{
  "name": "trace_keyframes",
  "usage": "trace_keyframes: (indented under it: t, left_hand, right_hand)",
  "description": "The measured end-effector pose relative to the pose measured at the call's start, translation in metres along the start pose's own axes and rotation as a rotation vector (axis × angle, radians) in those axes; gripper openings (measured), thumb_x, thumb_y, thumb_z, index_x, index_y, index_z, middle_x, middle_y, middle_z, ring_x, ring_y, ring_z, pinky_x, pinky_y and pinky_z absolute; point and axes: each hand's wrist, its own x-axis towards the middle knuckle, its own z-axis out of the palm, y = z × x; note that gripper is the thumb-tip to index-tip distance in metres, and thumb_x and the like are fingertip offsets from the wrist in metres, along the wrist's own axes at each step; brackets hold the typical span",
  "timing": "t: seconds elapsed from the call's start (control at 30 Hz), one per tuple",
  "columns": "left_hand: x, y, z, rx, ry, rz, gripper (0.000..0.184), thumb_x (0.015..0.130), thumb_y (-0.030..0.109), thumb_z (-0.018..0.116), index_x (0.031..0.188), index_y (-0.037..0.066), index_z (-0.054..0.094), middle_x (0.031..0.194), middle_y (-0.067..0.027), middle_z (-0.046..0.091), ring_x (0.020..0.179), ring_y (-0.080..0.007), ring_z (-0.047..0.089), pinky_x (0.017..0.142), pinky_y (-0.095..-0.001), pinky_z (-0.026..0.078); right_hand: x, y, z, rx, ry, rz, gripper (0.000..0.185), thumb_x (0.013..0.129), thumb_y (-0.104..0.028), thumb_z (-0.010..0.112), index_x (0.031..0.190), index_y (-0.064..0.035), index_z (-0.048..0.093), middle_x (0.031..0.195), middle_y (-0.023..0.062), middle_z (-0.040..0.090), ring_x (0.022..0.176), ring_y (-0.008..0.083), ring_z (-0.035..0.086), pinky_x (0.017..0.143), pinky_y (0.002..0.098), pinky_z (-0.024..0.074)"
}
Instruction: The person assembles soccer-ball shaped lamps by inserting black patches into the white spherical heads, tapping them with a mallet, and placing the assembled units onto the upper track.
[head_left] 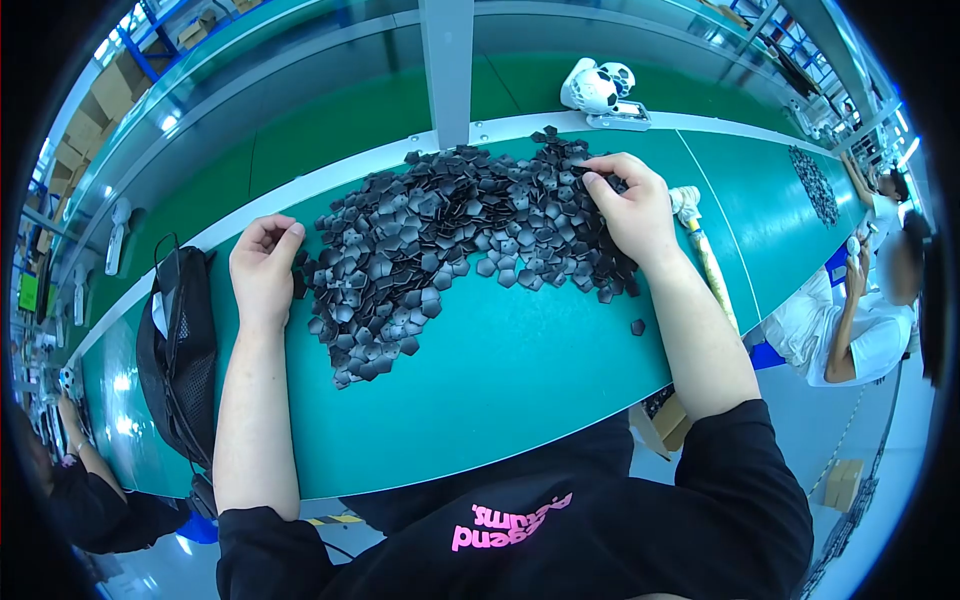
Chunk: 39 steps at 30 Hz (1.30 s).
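A wide heap of small black pentagon pieces lies on the green tabletop, curving between my two hands. At the heap's left edge my left hand is closed, thumb against curled fingers; whatever they may hold is hidden. Over the heap's right end, my right hand pinches a black pentagon piece between thumb and fingertips. One loose black pentagon lies apart, below my right wrist.
A black mesh bag sits left of my left forearm. Right of my right hand lies a wrapped stick-like tool. White-and-black balls stand behind a grey post. Co-workers sit at both sides, near another black heap.
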Motion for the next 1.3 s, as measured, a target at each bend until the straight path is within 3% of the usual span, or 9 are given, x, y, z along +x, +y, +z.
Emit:
trace_keyframes:
  t: [0.07, 0.23, 0.33, 0.53, 0.77, 0.87, 1.1, 1.3]
  left_hand:
    - [0.002, 0.000, 0.000, 0.001, -0.016, -0.002, 0.010, 0.090, 0.005, 0.068, 0.098, 0.000, 0.065, 0.089, -0.0038, 0.066, 0.085, -0.0113, 0.062, 0.082, -0.0241, 0.048]
    - [0.002, -0.001, -0.001, 0.017, -0.019, -0.006, 0.011, 0.090, 0.005, 0.068, 0.099, 0.000, 0.065, 0.090, -0.0038, 0.066, 0.085, -0.0113, 0.062, 0.082, -0.0242, 0.048]
    - [0.002, -0.001, 0.001, -0.012, -0.022, 0.008, 0.011, 0.088, 0.006, 0.072, 0.097, 0.001, 0.067, 0.087, 0.0006, 0.064, 0.079, -0.0059, 0.057, 0.073, -0.0201, 0.045]
    - [0.001, -0.002, 0.002, -0.022, -0.015, 0.030, 0.011, 0.088, 0.006, 0.072, 0.097, 0.001, 0.068, 0.085, 0.0014, 0.064, 0.078, -0.0055, 0.056, 0.072, -0.0200, 0.044]
    - [0.001, 0.000, 0.002, -0.018, -0.011, -0.003, 0.010, 0.088, 0.007, 0.072, 0.096, 0.001, 0.068, 0.083, 0.0027, 0.063, 0.075, -0.0057, 0.055, 0.071, -0.0197, 0.044]
    - [0.002, 0.004, 0.001, 0.145, -0.027, -0.079, 0.009, 0.089, 0.005, 0.070, 0.097, 0.001, 0.068, 0.088, 0.0002, 0.065, 0.082, -0.0078, 0.059, 0.078, -0.0218, 0.046]
    - [-0.002, 0.003, 0.007, 0.050, -0.003, 0.081, 0.011, 0.089, 0.009, 0.071, 0.095, 0.001, 0.069, 0.082, 0.0025, 0.064, 0.075, -0.0055, 0.056, 0.068, -0.0213, 0.044]
    - [0.002, 0.000, 0.006, 0.063, -0.028, 0.046, 0.009, 0.088, 0.008, 0.071, 0.093, 0.001, 0.068, 0.081, 0.0021, 0.064, 0.074, -0.0058, 0.056, 0.067, -0.0219, 0.045]
  right_hand:
    - [0.001, 0.002, 0.000, -0.032, -0.014, 0.016, 0.018, 0.088, -0.012, 0.068, 0.101, -0.0008, 0.070, 0.100, 0.0111, 0.069, 0.096, 0.0224, 0.066, 0.085, 0.0326, 0.0499]
    - [0.005, 0.014, 0.002, -0.089, 0.040, -0.019, 0.019, 0.088, -0.013, 0.068, 0.101, 0.0002, 0.070, 0.103, 0.0120, 0.068, 0.100, 0.0234, 0.065, 0.088, 0.0329, 0.0492]
    - [0.008, 0.018, 0.002, -0.090, 0.052, -0.007, 0.019, 0.088, -0.013, 0.068, 0.102, 0.0007, 0.069, 0.105, 0.0123, 0.068, 0.101, 0.0239, 0.065, 0.089, 0.0331, 0.0489]
    - [0.012, 0.018, -0.003, -0.075, 0.077, 0.042, 0.021, 0.088, -0.015, 0.068, 0.102, 0.0011, 0.069, 0.106, 0.0126, 0.068, 0.101, 0.0247, 0.064, 0.089, 0.0333, 0.0492]
    - [0.030, 0.068, -0.013, -0.051, 0.207, 0.183, 0.024, 0.090, -0.018, 0.067, 0.104, 0.0011, 0.070, 0.091, 0.0080, 0.070, 0.086, 0.0165, 0.065, 0.079, 0.0307, 0.0504]
    - [0.038, 0.077, -0.021, -0.053, 0.231, 0.160, 0.026, 0.092, -0.020, 0.066, 0.106, 0.0010, 0.069, 0.086, 0.0060, 0.070, 0.080, 0.0137, 0.063, 0.075, 0.0290, 0.0493]
    - [0.047, 0.087, -0.014, -0.091, 0.134, 0.239, 0.024, 0.093, -0.018, 0.064, 0.108, -0.0001, 0.069, 0.088, 0.0068, 0.070, 0.082, 0.0141, 0.062, 0.076, 0.0290, 0.0485]
    - [0.051, 0.087, -0.011, -0.139, 0.095, 0.268, 0.024, 0.093, -0.019, 0.062, 0.109, -0.0019, 0.069, 0.092, 0.0068, 0.070, 0.086, 0.0154, 0.063, 0.079, 0.0301, 0.0480]
